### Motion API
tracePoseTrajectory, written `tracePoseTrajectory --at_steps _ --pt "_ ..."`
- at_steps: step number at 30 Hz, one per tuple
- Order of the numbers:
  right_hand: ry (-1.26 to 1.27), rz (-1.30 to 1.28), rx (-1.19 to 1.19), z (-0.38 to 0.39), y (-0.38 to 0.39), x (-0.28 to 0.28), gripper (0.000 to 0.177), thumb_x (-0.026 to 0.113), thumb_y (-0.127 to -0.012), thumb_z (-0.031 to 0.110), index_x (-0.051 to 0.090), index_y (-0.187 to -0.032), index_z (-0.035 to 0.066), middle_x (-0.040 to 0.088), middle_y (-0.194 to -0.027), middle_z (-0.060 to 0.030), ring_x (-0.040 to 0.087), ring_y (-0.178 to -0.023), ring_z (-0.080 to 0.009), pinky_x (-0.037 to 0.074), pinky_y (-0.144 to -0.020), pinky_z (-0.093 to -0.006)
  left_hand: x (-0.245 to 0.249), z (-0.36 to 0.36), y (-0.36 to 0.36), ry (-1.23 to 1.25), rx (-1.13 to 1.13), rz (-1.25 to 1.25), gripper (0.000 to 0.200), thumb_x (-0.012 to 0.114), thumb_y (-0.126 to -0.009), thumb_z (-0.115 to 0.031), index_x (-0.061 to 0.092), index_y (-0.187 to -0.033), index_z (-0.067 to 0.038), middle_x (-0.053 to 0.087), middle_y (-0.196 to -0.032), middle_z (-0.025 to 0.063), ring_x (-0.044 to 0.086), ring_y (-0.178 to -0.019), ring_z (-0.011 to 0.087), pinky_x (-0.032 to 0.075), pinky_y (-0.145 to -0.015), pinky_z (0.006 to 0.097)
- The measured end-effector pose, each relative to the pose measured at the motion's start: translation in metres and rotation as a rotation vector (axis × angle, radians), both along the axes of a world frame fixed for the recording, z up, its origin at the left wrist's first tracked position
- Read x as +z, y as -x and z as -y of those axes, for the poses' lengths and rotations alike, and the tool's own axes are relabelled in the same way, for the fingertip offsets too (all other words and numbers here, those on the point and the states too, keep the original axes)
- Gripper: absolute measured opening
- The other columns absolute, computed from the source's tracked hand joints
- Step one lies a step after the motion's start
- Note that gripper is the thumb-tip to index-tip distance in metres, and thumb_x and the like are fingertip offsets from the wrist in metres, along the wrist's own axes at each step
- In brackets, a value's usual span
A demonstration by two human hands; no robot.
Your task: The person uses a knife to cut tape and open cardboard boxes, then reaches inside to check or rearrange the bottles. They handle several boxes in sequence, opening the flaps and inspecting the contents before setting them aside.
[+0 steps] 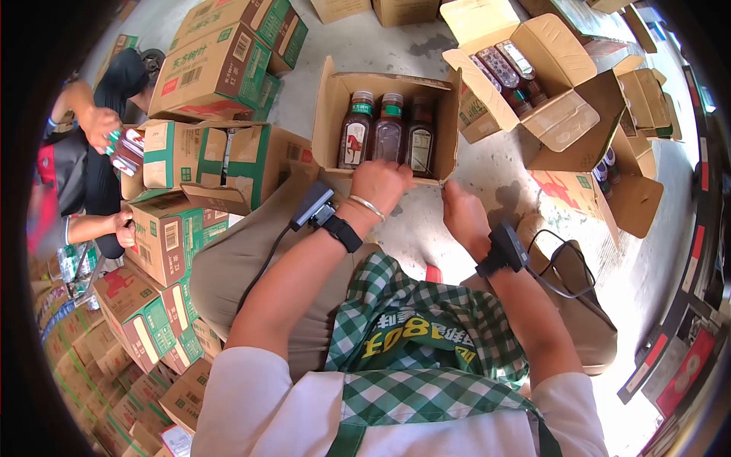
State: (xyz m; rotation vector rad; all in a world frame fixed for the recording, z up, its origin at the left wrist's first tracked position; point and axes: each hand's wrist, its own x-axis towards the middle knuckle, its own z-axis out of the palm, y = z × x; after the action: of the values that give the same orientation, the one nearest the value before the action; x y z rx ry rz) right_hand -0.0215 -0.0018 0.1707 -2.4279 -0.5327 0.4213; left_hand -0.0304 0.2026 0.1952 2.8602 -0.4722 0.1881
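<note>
An open cardboard box (327, 122) stands in front of me. Three dark bottles are in it: a left one with a horse label (355, 141), a middle bottle (389, 137) and a right one with a text label (420, 145). Over the box's near edge, my left hand (381, 186) is closed, its fingers curled by the middle bottle's lower end; what they hold is hidden. My right hand (463, 213) is closed at the near right corner, fingertips pinching the box's edge. Both wrists carry strapped devices with cables.
Another open box (476, 118) with bottles stands at upper right, a further open box (571, 194) below it. Stacked green-and-brown cartons (205, 76) line the left. A co-worker's hand (103, 129) holds a bottle there; the other hand (124, 228) is at a carton.
</note>
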Motion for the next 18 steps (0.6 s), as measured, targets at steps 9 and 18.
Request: tracePoseTrajectory --at_steps 9,18 --pt "-0.150 -0.012 0.036 0.025 0.002 -0.033 0.009 0.051 -0.088 0.010 0.044 -0.089 0.004 0.055 -0.073 -0.0269 0.054 -0.074 -0.0467 0.042 -0.062 -0.0521 0.007 -0.016 -0.007 -0.019 -0.060 -0.082 0.022 0.068 -0.071 -0.029 0.061 -0.076 -0.009 0.062 -0.069 0.0058 0.063 -0.068 0.0245 0.051 -0.059 0.0354" --pt "-0.418 -0.234 -0.449 0.088 0.006 -0.046 0.017 0.046 -0.096 0.017 0.051 -0.087 0.003 0.055 -0.063 -0.0091 0.054 -0.053 -0.0187 0.042 -0.049 -0.0314 0.019 0.004 0.004 0.000 0.522 -0.400 0.038 0.064 -0.080 -0.027 0.057 -0.112 -0.009 0.065 -0.077 0.0166 0.063 -0.074 0.0362 0.051 -0.064 0.0467"
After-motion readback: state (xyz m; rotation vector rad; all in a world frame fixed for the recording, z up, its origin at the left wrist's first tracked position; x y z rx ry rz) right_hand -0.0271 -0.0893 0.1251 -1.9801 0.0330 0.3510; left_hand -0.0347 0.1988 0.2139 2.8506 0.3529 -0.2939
